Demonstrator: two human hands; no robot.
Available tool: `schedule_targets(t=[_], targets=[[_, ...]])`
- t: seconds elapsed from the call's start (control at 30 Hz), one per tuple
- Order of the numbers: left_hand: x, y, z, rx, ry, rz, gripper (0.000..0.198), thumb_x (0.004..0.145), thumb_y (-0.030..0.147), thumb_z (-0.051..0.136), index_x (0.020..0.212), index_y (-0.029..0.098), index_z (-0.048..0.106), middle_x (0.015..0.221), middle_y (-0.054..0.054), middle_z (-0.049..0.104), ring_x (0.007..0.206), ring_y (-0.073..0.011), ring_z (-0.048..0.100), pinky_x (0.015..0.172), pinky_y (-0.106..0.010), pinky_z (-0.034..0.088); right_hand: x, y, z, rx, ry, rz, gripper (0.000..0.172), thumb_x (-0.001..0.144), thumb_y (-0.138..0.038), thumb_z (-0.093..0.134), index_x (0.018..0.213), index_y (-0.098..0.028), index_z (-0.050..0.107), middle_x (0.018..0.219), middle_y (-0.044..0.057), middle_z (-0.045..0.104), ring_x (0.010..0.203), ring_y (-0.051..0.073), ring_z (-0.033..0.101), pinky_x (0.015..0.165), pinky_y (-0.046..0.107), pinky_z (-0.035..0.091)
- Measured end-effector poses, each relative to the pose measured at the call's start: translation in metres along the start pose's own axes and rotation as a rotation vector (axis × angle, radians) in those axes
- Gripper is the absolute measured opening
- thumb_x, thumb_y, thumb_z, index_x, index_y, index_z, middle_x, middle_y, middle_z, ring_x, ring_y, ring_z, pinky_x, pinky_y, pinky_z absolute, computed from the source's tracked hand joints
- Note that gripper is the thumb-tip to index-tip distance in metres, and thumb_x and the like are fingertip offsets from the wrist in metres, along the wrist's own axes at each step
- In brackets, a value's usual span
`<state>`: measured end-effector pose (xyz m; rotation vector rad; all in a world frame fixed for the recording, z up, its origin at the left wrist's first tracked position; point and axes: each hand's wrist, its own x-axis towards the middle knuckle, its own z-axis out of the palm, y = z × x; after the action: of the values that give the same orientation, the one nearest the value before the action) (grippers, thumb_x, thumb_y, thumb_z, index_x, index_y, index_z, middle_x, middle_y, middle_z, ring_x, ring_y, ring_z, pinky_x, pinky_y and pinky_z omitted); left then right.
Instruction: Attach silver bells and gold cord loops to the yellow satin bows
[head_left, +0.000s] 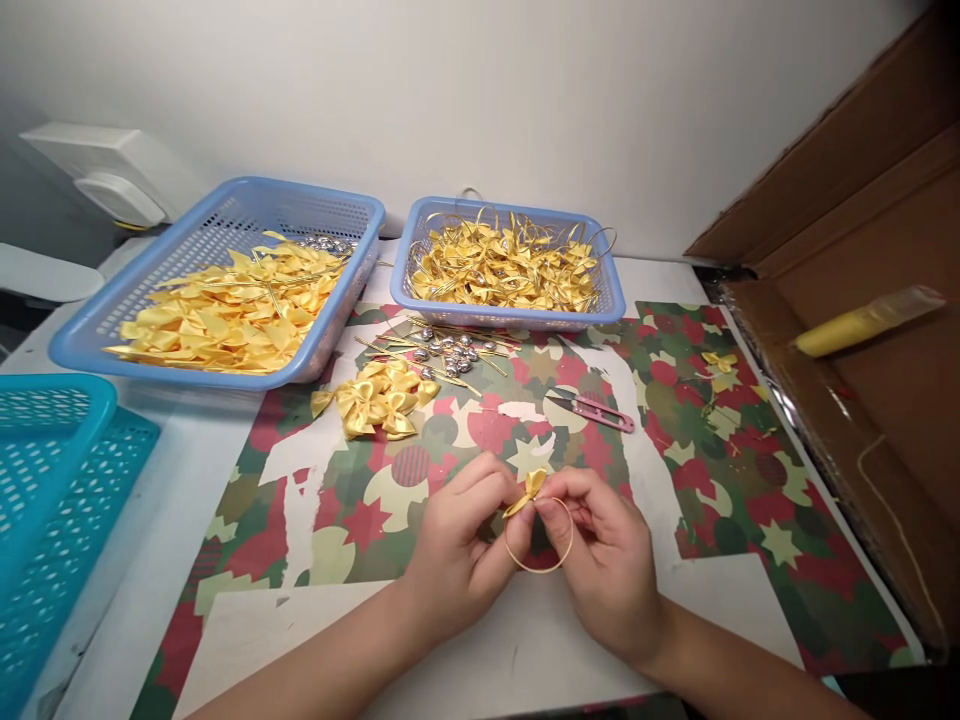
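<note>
Close together over the front of the table, my left hand (469, 530) and my right hand (607, 560) are both closed in a pinch. Between the left thumb and fingers is a small yellow ribbon bow (532, 486). A gold elastic cord loop (541, 571) hangs below the bow, its top pinched by my right thumb and forefinger. Fingertips hide where cord and bow meet. Beyond my hands lie a pile of yellow bows (379, 400), several silver bells (454, 350) among gold cords, and pink thread snips (592, 410).
A blue basket (184, 375) of yellow bows stands back left. Another blue basket (510, 318) holds bows with gold loops. A teal basket (82, 500) is at the left edge. Cardboard (885, 420) borders the right, with a yellow tube (862, 320). Yellow scraps (718, 365) lie on the patterned sheet.
</note>
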<state>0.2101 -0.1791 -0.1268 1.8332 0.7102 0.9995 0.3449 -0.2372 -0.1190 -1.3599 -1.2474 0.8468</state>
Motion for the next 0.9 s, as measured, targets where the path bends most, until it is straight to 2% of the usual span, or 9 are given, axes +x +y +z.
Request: schedule_targets(t=[0.1, 0.17, 0.27, 0.37, 0.5, 0.6, 0.73, 0.83, 0.9], targets=[[0.000, -0.002, -0.002, -0.022, -0.059, -0.041, 0.022, 0.091, 0.015, 0.051, 0.071, 0.019, 0.042, 0.069, 0.002, 0.041, 0.063, -0.0103, 0.041, 0.056, -0.022, 0.034, 0.002, -0.001, -0.003, -0.062, -0.024, -0.023, 0.011, 0.094, -0.017, 0.050, 0.087, -0.022, 0.056, 0.074, -0.003, 0.057, 0.056, 0.007, 0.057, 0.051, 0.017, 0.047], [0.000, -0.005, -0.004, -0.060, -0.090, -0.071, 0.023, 0.091, 0.017, 0.050, 0.069, 0.019, 0.043, 0.068, 0.002, 0.041, 0.062, -0.0107, 0.040, 0.056, -0.023, 0.033, 0.004, -0.003, -0.004, -0.031, -0.061, 0.029, 0.012, 0.095, -0.019, 0.049, 0.086, -0.021, 0.056, 0.074, -0.002, 0.057, 0.057, 0.008, 0.056, 0.051, 0.018, 0.047], [0.002, -0.007, -0.008, -0.163, -0.138, -0.126, 0.025, 0.092, 0.022, 0.050, 0.068, 0.019, 0.044, 0.067, 0.002, 0.042, 0.063, -0.0117, 0.041, 0.056, -0.024, 0.033, 0.008, -0.008, -0.005, 0.107, -0.134, 0.188, 0.016, 0.096, -0.027, 0.050, 0.082, -0.020, 0.054, 0.072, -0.002, 0.055, 0.060, 0.008, 0.054, 0.053, 0.019, 0.045], [0.004, -0.007, -0.010, -0.279, -0.183, -0.221, 0.029, 0.092, 0.027, 0.050, 0.065, 0.019, 0.043, 0.068, 0.001, 0.045, 0.064, -0.0122, 0.042, 0.057, -0.025, 0.033, 0.016, -0.012, -0.008, 0.230, -0.205, 0.368, 0.024, 0.093, -0.037, 0.056, 0.078, -0.019, 0.053, 0.064, -0.004, 0.048, 0.056, 0.007, 0.046, 0.052, 0.019, 0.041], [0.006, -0.006, -0.008, -0.476, -0.211, -0.409, 0.032, 0.091, 0.029, 0.048, 0.062, 0.018, 0.041, 0.067, 0.002, 0.042, 0.061, -0.0115, 0.039, 0.057, -0.026, 0.031, 0.025, -0.012, -0.011, 0.365, -0.288, 0.557, 0.035, 0.081, -0.049, 0.068, 0.073, -0.018, 0.054, 0.055, -0.009, 0.035, 0.048, 0.006, 0.031, 0.051, 0.021, 0.037], [0.005, -0.007, -0.002, -0.679, -0.185, -0.575, 0.028, 0.086, 0.027, 0.051, 0.061, 0.018, 0.041, 0.063, 0.004, 0.037, 0.057, -0.0101, 0.033, 0.053, -0.025, 0.028, 0.025, -0.007, -0.011, 0.462, -0.288, 0.632, 0.036, 0.078, -0.049, 0.071, 0.074, -0.018, 0.055, 0.056, -0.009, 0.036, 0.049, 0.006, 0.030, 0.054, 0.021, 0.037], [0.007, -0.008, 0.005, -0.954, -0.064, -0.746, 0.027, 0.077, 0.028, 0.058, 0.059, 0.018, 0.040, 0.059, 0.006, 0.033, 0.052, -0.0076, 0.027, 0.049, -0.022, 0.026, 0.018, -0.003, -0.009, 0.499, -0.206, 0.596, 0.031, 0.079, -0.044, 0.072, 0.085, -0.020, 0.054, 0.064, -0.007, 0.039, 0.058, 0.008, 0.038, 0.058, 0.021, 0.037], [0.010, -0.006, 0.005, -1.026, 0.058, -0.852, 0.027, 0.073, 0.028, 0.062, 0.060, 0.018, 0.041, 0.057, 0.007, 0.035, 0.049, -0.0057, 0.022, 0.047, -0.020, 0.024, 0.012, -0.003, -0.009, 0.521, -0.152, 0.487, 0.022, 0.088, -0.043, 0.060, 0.094, -0.023, 0.052, 0.072, -0.004, 0.043, 0.067, 0.011, 0.042, 0.063, 0.022, 0.040], [0.012, -0.004, 0.004, -1.040, 0.130, -0.878, 0.028, 0.070, 0.028, 0.064, 0.060, 0.018, 0.040, 0.056, 0.007, 0.035, 0.048, -0.0050, 0.021, 0.046, -0.020, 0.024, 0.009, -0.003, -0.010, 0.446, -0.117, 0.383, 0.019, 0.095, -0.041, 0.048, 0.091, -0.023, 0.052, 0.077, -0.002, 0.048, 0.072, 0.013, 0.046, 0.067, 0.024, 0.042]])
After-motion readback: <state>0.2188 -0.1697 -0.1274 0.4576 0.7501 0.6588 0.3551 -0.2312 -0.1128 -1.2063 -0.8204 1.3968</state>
